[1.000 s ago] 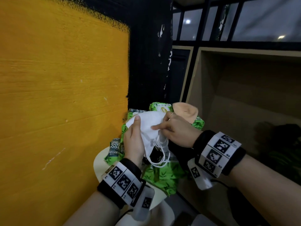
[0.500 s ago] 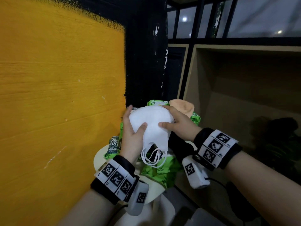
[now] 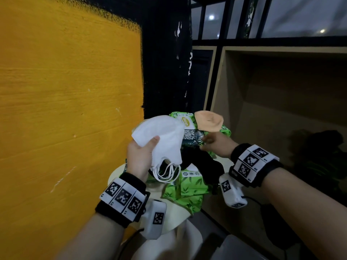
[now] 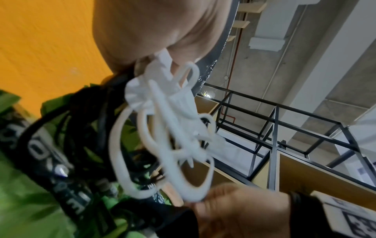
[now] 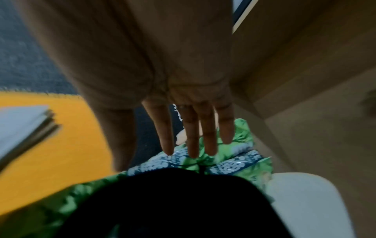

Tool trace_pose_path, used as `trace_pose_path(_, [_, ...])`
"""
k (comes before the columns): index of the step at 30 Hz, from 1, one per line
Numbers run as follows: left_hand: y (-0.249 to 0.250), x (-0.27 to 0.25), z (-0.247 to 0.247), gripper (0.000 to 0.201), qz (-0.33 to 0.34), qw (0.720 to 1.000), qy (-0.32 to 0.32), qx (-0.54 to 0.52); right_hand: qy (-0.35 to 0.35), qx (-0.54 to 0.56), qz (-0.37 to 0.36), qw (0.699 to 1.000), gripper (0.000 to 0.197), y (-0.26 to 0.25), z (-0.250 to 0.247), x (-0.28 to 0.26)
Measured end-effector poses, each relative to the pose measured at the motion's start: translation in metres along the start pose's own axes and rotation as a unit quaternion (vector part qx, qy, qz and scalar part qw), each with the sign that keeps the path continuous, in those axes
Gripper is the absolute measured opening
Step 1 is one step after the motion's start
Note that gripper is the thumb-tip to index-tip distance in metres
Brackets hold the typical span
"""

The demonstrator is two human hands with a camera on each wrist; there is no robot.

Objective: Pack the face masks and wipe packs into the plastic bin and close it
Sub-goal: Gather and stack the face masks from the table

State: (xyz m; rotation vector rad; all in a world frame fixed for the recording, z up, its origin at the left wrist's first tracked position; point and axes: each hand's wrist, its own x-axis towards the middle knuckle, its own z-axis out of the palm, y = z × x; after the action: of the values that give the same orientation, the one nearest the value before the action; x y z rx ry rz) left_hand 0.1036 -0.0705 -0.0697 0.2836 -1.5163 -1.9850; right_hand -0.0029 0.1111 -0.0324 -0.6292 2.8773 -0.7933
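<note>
So the stack of white face masks (image 3: 159,136) is up in the air, pinched between the thumb and fingers of the left hand (image 3: 139,158), with a bunch of white ear loops (image 3: 166,173) dangling loose underneath. In the left wrist view those loops hang right down among black cords or straps on the pile, and that's my main worry: if the hand pulls away fast, a loop could catch on one and drag stuff off, or yank a mask out of the stack. The grip is only at one edge too, so the stack could fan out and shed a mask.

The right hand (image 3: 214,145) isn't holding anything. Fingers are straight and spread, reaching down at the green wipe packs (image 3: 187,188), fingertips about touching the wrapper as far as I can tell (that view is blurry). A black thing (image 3: 204,166), probably a black mask, lies on top of the packs, and a tan mask (image 3: 208,121) sits on the far pack.

All of it is heaped on a small cream round counter (image 3: 116,173), and one green pack hangs over the near edge. Slick wrappers, tiny top, so a nudge could slide a pack to the floor.

There's a greyish corner at the bottom of the head view that might be the bin, can't tell. If so, it's a blind drop downward.
</note>
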Motion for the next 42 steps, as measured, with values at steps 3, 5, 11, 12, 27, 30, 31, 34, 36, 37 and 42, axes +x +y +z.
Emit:
trace_pose_path(3, [0.001, 0.002, -0.004, 0.016, 0.014, 1.000, -0.001, 0.007, -0.099, -0.100, 0.057, 0.988, 0.063, 0.012, 0.004, -0.006])
trace_pose_path(5, [0.001, 0.001, -0.003, 0.016, 0.017, 1.000, -0.004, 0.018, -0.114, -0.079, 0.064, 0.988, 0.062, 0.016, 0.009, -0.006])
trace_pose_path(11, [-0.004, -0.001, 0.002, 0.006, 0.009, 1.000, -0.010, 0.009, -0.084, -0.050, 0.065, 0.993, 0.060, 0.014, 0.018, -0.004])
trace_pose_path(12, [-0.005, -0.002, 0.002, 0.010, 0.007, 1.000, -0.009, 0.006, -0.076, -0.050, 0.065, 0.994, 0.060, 0.013, 0.018, -0.002])
trace_pose_path(27, [-0.007, -0.008, 0.012, 0.016, -0.045, 0.988, -0.104, -0.110, 0.161, 0.195, -0.109, 0.961, 0.052, 0.004, -0.009, -0.010])
trace_pose_path(30, [-0.005, -0.012, 0.015, 0.020, -0.059, 0.978, -0.150, -0.131, 0.153, 0.297, -0.146, 0.931, 0.052, 0.001, -0.016, -0.016])
trace_pose_path(31, [-0.004, -0.014, 0.016, 0.022, -0.062, 0.975, -0.167, -0.135, 0.149, 0.324, -0.156, 0.921, 0.054, 0.000, -0.017, -0.018])
trace_pose_path(34, [-0.001, -0.020, 0.019, 0.032, -0.070, 0.965, -0.215, -0.136, 0.134, 0.383, -0.183, 0.895, 0.047, -0.003, -0.019, -0.022])
trace_pose_path(36, [-0.001, -0.025, 0.023, 0.037, -0.078, 0.959, -0.239, -0.133, 0.139, 0.410, -0.191, 0.881, 0.041, -0.005, -0.018, -0.024])
trace_pose_path(37, [-0.001, -0.027, 0.025, 0.038, -0.079, 0.957, -0.244, -0.135, 0.144, 0.422, -0.193, 0.874, 0.041, -0.005, -0.017, -0.024])
trace_pose_path(42, [-0.002, -0.029, 0.029, 0.040, -0.077, 0.961, -0.226, -0.143, 0.170, 0.414, -0.195, 0.873, 0.056, -0.001, -0.012, -0.023])
